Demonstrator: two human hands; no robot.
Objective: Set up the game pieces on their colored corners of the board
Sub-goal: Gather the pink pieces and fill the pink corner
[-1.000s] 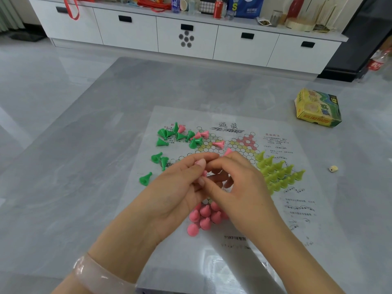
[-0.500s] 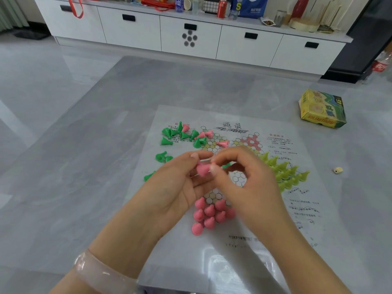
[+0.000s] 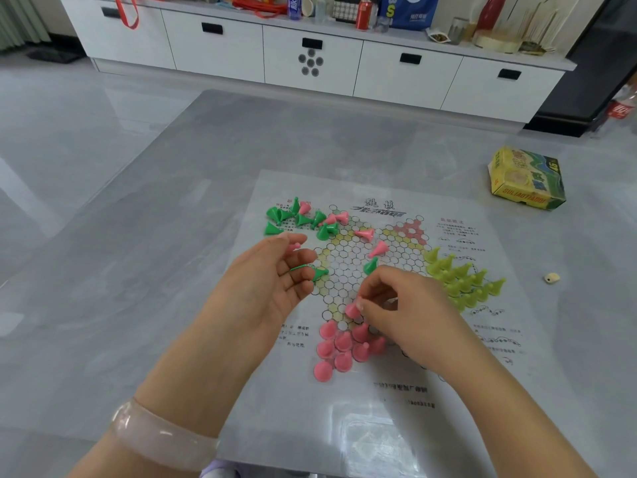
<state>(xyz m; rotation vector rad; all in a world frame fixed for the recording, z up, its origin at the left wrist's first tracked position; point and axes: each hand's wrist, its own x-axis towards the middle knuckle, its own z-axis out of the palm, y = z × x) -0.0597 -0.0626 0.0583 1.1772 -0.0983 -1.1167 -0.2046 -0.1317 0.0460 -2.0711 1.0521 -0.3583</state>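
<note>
Green pieces: I count this group as undone. They lie tipped and heaped at the board's far-left edge, a few pink ones mixed in. One stray green piece lies on the central cells.

Left hand: palm up, raised over the board's left side, fingers loosely curled. It holds a pink piece near the fingertips and a green one lower among the fingers.

Board: printed sheet flat on the grey table, hexagon grid in the middle.

Loose pink pieces: two lie on their sides on the upper grid, waiting to be moved.

Pink corner: partly filled, I judge. A cluster stands upright at the near point, with more pink to come.

Right hand: knuckles up, low over the near grid. Thumb and forefinger pinch a pink piece, just above the cluster and next to be placed, I reckon.

Yellow-green pieces: looks finished; upright rows on the right corner.
</note>
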